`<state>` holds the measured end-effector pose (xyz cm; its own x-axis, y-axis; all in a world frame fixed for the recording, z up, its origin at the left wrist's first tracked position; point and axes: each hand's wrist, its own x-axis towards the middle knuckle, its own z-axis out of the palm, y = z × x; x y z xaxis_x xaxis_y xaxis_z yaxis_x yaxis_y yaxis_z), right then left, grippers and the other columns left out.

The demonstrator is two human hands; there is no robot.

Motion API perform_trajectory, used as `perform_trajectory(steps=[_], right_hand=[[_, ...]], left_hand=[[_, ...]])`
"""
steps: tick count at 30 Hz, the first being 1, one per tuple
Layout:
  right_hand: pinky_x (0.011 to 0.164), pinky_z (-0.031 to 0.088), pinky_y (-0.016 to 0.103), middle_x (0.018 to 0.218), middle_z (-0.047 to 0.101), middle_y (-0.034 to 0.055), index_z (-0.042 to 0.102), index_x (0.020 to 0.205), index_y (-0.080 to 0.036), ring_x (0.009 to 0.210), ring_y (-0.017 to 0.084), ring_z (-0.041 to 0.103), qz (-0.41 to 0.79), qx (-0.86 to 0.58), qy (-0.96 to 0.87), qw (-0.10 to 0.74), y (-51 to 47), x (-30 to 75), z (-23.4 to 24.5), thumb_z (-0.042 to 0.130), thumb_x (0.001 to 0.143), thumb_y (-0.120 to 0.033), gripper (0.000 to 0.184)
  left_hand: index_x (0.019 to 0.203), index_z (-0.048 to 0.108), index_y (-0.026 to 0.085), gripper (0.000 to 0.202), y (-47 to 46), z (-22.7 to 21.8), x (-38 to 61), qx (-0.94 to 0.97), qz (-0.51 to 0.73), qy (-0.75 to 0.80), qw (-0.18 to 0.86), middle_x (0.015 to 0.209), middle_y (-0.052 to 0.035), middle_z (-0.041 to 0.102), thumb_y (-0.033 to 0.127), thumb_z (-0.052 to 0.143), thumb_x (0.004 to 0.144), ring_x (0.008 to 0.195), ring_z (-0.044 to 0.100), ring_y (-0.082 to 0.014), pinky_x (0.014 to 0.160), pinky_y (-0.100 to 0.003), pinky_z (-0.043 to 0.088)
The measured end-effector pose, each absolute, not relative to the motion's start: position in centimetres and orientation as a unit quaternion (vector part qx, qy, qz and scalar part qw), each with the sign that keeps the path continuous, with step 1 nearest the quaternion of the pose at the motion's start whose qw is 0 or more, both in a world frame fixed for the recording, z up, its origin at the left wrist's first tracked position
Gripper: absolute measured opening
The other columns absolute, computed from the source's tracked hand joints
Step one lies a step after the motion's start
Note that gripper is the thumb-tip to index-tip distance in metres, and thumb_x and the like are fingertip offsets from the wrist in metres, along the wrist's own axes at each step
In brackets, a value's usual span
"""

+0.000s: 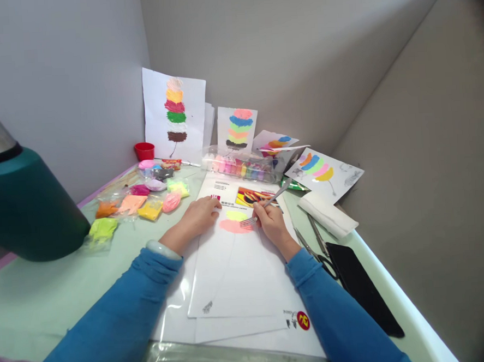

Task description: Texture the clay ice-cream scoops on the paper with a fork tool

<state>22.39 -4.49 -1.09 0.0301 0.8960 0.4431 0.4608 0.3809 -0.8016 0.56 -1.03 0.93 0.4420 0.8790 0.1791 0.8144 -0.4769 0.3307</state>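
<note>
A metal fork (pixel 281 190) is gripped in my right hand (pixel 272 223), its tines pointing left over the right side of a flat pink clay patch (pixel 232 226). A smaller yellow clay patch (pixel 235 216) adjoins it at the top. Both lie on a white sheet of paper (pixel 231 280) with a thin pencil line below the pink. On the sheet's left edge rests my left hand (pixel 199 216), palm down with fingers stretched out, beside the pink patch. Whether the tines touch the clay, I cannot tell.
Bagged coloured clay (pixel 150 210) lies left, near a large green bottle (pixel 26 205) and a red cup (pixel 144 151). Clay pictures (pixel 176 119) lean along the back wall behind a clear box (pixel 241 166). Scissors (pixel 327 266), a black phone (pixel 363 288) and white tissue (pixel 328 214) lie right.
</note>
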Motion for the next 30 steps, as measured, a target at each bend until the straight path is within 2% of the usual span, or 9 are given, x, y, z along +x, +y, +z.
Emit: perform_trajectory(steps=[7, 23, 30], right_hand=[[0.055, 0.041, 0.028, 0.045, 0.047, -0.0002, 0.056, 0.052, -0.019, 0.055, 0.015, 0.052, 0.214, -0.527, -0.656, 0.497, -4.44, 22.49, -1.21, 0.046, 0.086, -0.045, 0.044], [0.056, 0.040, 0.025, 0.047, 0.048, -0.0015, 0.056, 0.059, -0.018, 0.056, 0.014, 0.052, 0.211, -0.520, -0.674, 0.480, -4.39, 22.50, -1.24, 0.047, 0.085, -0.042, 0.036], [0.057, 0.040, 0.025, 0.049, 0.051, -0.0003, 0.054, 0.053, -0.018, 0.055, 0.014, 0.055, 0.169, -0.539, -0.662, 0.493, -4.36, 22.58, -1.30, 0.045, 0.087, -0.041, 0.042]], left_hand=[[0.101, 0.062, 0.018, 0.030, -1.03, 0.84, 0.54, 0.843, 0.172, 0.500, 0.099, 0.107, -0.0087, 0.064, 0.019, 0.043, 0.077, 0.099, 0.058, -0.0239, 0.086, -0.034, 0.044], [0.102, 0.061, 0.017, 0.031, -1.19, 0.96, 0.56, 0.843, 0.171, 0.501, 0.097, 0.108, -0.0085, 0.064, 0.018, 0.042, 0.078, 0.098, 0.059, -0.0228, 0.085, -0.032, 0.044], [0.101, 0.062, 0.018, 0.030, -1.01, 0.82, 0.50, 0.847, 0.166, 0.496, 0.094, 0.106, -0.0085, 0.064, 0.019, 0.042, 0.078, 0.098, 0.059, -0.0232, 0.085, -0.033, 0.044]])
